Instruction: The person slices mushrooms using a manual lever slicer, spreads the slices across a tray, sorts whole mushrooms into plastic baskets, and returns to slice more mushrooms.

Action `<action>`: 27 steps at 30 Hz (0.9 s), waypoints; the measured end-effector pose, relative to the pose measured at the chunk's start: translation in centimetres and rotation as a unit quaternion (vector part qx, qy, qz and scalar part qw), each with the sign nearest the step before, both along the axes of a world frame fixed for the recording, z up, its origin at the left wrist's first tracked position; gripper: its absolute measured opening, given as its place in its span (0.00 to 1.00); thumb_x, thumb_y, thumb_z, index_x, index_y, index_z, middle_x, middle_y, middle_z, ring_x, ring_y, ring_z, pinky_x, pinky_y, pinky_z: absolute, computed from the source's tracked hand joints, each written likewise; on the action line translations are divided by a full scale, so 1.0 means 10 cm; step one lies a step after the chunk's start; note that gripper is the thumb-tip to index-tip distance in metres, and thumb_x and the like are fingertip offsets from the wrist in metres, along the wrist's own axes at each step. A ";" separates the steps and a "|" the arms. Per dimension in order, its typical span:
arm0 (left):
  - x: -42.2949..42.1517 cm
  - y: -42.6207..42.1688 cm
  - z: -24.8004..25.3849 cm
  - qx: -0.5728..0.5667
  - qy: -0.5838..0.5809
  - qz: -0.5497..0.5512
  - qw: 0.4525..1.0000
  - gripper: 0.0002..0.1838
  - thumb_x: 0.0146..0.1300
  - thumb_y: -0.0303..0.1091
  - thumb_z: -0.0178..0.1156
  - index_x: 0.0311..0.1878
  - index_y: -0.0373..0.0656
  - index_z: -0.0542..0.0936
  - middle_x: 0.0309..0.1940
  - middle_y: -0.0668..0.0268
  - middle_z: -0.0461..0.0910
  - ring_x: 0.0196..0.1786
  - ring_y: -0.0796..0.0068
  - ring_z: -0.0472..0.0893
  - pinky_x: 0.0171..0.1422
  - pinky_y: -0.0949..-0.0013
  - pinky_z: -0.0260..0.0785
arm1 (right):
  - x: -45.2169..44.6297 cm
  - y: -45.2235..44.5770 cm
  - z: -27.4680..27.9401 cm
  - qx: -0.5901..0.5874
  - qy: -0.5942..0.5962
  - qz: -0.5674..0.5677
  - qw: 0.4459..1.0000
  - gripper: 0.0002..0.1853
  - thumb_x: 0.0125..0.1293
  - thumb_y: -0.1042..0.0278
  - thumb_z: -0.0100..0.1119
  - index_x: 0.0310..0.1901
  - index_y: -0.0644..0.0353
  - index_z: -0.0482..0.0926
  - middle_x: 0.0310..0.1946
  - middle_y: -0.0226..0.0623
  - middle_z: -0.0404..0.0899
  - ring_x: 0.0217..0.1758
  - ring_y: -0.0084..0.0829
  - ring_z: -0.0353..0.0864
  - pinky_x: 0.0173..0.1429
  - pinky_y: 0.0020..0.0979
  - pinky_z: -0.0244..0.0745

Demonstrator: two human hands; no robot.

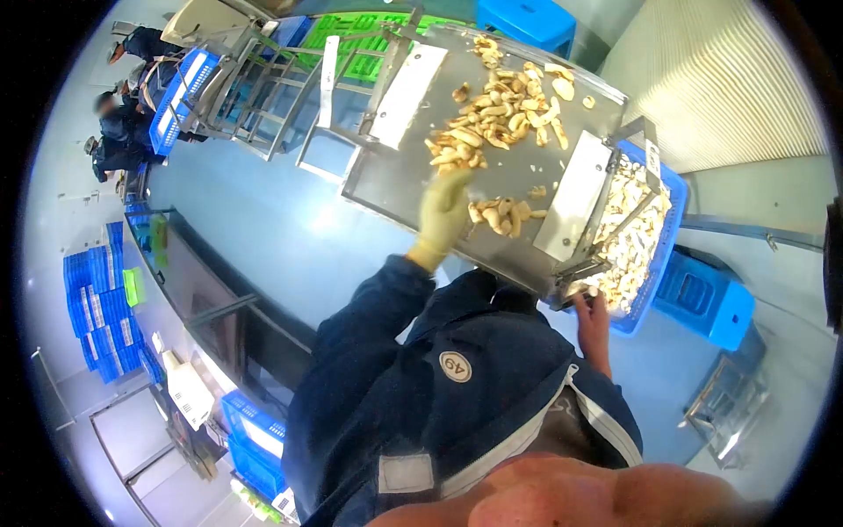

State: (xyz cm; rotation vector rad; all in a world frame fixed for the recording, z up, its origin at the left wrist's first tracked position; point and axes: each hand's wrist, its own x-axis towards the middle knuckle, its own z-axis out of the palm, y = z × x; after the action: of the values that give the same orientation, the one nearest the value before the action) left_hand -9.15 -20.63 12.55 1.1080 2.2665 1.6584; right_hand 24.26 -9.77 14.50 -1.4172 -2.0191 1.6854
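Note:
My left hand [443,211], in a pale yellow glove, is over the near edge of the metal table [386,189], beside the large pile of tan mushroom-like pieces [474,132]. Its fingers are blurred, and whether they hold a piece cannot be made out. A smaller heap of pieces [502,216] lies to its right. My right hand [593,323] is bare and closed at the table's near right corner, below a metal bracket [584,268]; what it grips is hidden. Beyond that corner, a blue basket [672,215] holds many pale cut pieces [628,228].
White boards [575,198] lie at both table ends. Blue stools [702,294] stand at the right and the top. A metal rack [263,97] is at upper left, with people [118,132] beyond. Stacked blue crates [101,303] stand far left.

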 end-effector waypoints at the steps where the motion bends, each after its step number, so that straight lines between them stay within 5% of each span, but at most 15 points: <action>1: -0.03 -0.29 0.21 0.006 0.010 0.064 0.998 0.15 0.57 0.17 0.56 0.47 0.38 0.81 0.45 0.57 0.81 0.48 0.61 0.80 0.55 0.66 0.70 | 0.04 -0.04 -0.05 0.063 0.009 -0.059 0.996 0.16 0.67 0.66 0.60 0.52 0.64 0.72 0.37 0.40 0.75 0.41 0.31 0.76 0.45 0.33 0.73; 2: -0.11 -0.60 0.16 0.010 -0.041 0.125 0.991 0.13 0.60 0.18 0.56 0.47 0.39 0.81 0.44 0.58 0.81 0.47 0.62 0.80 0.53 0.67 0.71 | -0.06 -0.10 0.22 0.227 0.020 -0.087 0.970 0.10 0.65 0.72 0.61 0.45 0.63 0.73 0.31 0.36 0.71 0.35 0.26 0.72 0.39 0.29 0.70; 4: -0.33 -1.29 -0.07 -0.031 0.026 0.208 0.977 0.10 0.65 0.20 0.55 0.47 0.38 0.80 0.41 0.66 0.82 0.44 0.76 0.79 0.52 0.74 0.72 | 0.01 -0.10 0.36 0.224 0.096 -0.123 0.962 0.07 0.63 0.75 0.61 0.39 0.62 0.72 0.29 0.33 0.69 0.31 0.23 0.68 0.36 0.25 0.67; 6: -0.34 -1.79 -0.16 -0.031 -0.099 0.302 0.948 0.08 0.66 0.22 0.55 0.45 0.38 0.81 0.39 0.67 0.81 0.42 0.78 0.78 0.50 0.76 0.71 | -0.18 -0.12 0.30 0.245 0.145 -0.073 0.956 0.07 0.63 0.75 0.61 0.38 0.61 0.72 0.29 0.32 0.69 0.29 0.22 0.68 0.35 0.24 0.66; 9: -0.18 -2.55 -0.52 -0.071 -0.116 0.358 0.924 0.07 0.66 0.24 0.56 0.43 0.41 0.82 0.36 0.69 0.81 0.35 0.80 0.76 0.43 0.80 0.70 | -0.78 -0.44 0.31 0.201 0.170 0.022 0.964 0.06 0.61 0.76 0.62 0.35 0.61 0.74 0.26 0.30 0.73 0.27 0.21 0.69 0.34 0.24 0.67; 12: 0.11 -3.13 -0.79 -0.226 -0.102 0.344 0.906 0.09 0.64 0.25 0.57 0.46 0.38 0.82 0.36 0.63 0.84 0.38 0.73 0.82 0.44 0.72 0.74 | -1.28 -0.89 0.39 0.151 0.185 0.097 0.966 0.05 0.60 0.76 0.63 0.35 0.62 0.76 0.26 0.30 0.76 0.29 0.21 0.73 0.35 0.24 0.70; 14: 0.07 -3.36 -0.72 -0.252 -0.099 0.344 0.899 0.10 0.63 0.25 0.56 0.47 0.37 0.82 0.39 0.59 0.85 0.42 0.70 0.83 0.48 0.71 0.74 | -1.59 -1.12 0.52 0.058 0.187 0.144 0.970 0.05 0.60 0.76 0.63 0.37 0.63 0.77 0.30 0.33 0.78 0.30 0.21 0.75 0.36 0.24 0.72; 18: -0.38 -4.01 -1.22 -0.280 -0.151 0.358 0.878 0.12 0.63 0.30 0.57 0.48 0.38 0.82 0.39 0.58 0.85 0.42 0.67 0.83 0.48 0.68 0.74 | -2.24 -1.38 0.26 0.092 0.114 0.223 0.964 0.09 0.61 0.73 0.61 0.42 0.64 0.75 0.37 0.36 0.80 0.31 0.22 0.76 0.38 0.25 0.74; 19: -0.57 -4.17 -1.28 -0.264 -0.210 0.354 0.872 0.13 0.62 0.35 0.56 0.46 0.41 0.82 0.43 0.54 0.84 0.47 0.57 0.82 0.52 0.60 0.73 | -2.45 -1.48 0.23 0.109 0.118 0.227 0.961 0.11 0.61 0.73 0.61 0.44 0.64 0.74 0.33 0.34 0.78 0.31 0.21 0.76 0.36 0.24 0.73; 20: -0.77 -4.33 -1.37 -0.219 -0.321 0.334 0.859 0.14 0.62 0.35 0.56 0.47 0.41 0.82 0.44 0.53 0.83 0.50 0.57 0.81 0.55 0.61 0.72 | -2.68 -1.59 0.14 0.100 0.101 0.229 0.963 0.11 0.61 0.73 0.60 0.44 0.64 0.74 0.31 0.33 0.77 0.31 0.21 0.75 0.36 0.24 0.73; 23: -1.42 -4.83 -1.38 -0.260 -0.284 0.305 0.871 0.15 0.62 0.35 0.56 0.49 0.38 0.81 0.45 0.52 0.83 0.52 0.59 0.81 0.57 0.64 0.71 | -3.51 -2.09 0.08 0.035 0.048 0.248 0.967 0.11 0.61 0.74 0.60 0.46 0.64 0.74 0.28 0.30 0.73 0.32 0.19 0.74 0.34 0.24 0.71; 27: -2.34 -5.62 -1.20 -0.213 -0.314 0.317 0.869 0.16 0.62 0.35 0.57 0.50 0.36 0.81 0.45 0.53 0.83 0.51 0.61 0.81 0.57 0.66 0.71 | -4.69 -3.14 0.14 0.028 0.127 0.341 0.931 0.14 0.61 0.74 0.60 0.48 0.63 0.75 0.31 0.33 0.76 0.32 0.23 0.77 0.35 0.25 0.72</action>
State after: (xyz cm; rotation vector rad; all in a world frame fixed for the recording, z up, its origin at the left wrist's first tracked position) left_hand -32.51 -76.82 0.58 -0.2933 2.4287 1.2655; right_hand -22.62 -41.17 15.87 -0.4363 -2.5306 1.8838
